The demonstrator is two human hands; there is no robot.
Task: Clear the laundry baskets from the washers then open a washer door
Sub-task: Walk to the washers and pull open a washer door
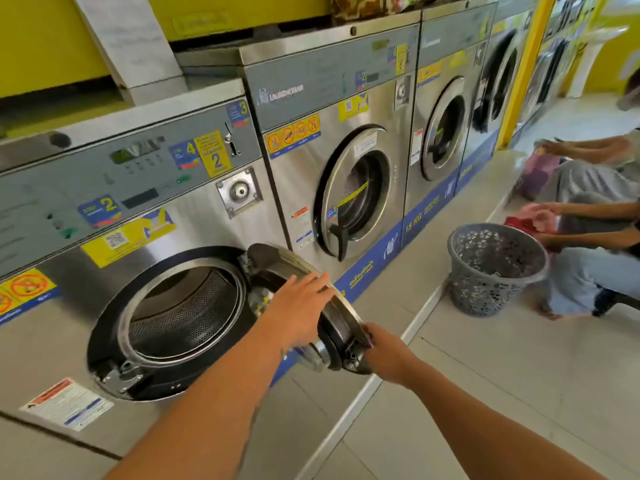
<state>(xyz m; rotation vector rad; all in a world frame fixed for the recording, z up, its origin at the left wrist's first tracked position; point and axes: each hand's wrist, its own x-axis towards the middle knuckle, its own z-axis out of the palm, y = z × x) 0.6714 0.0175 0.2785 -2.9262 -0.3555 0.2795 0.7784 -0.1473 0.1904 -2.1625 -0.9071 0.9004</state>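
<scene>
Now the fingertips point(320, 280) of the left hand point(299, 308) lie straight and close together, flat against the inner face of the washer door point(277, 259), with nothing held in them. Lower down, the right hand point(386, 353) grips the door's bottom rim, thumb on top and the other fingers tucked behind the metal where I cannot see them. The round door stands swung wide to the right on its hinge, clear of the washer point(194, 220), whose perforated drum point(183, 317) shows through the opening. Next along, the second washer point(346, 140) shows its own round door and dark handle. A grey laundry basket point(485, 296) stands on the tiled floor point(485, 375), well apart from the machines, beside seated people point(588, 271) handling pink and red clothes
</scene>
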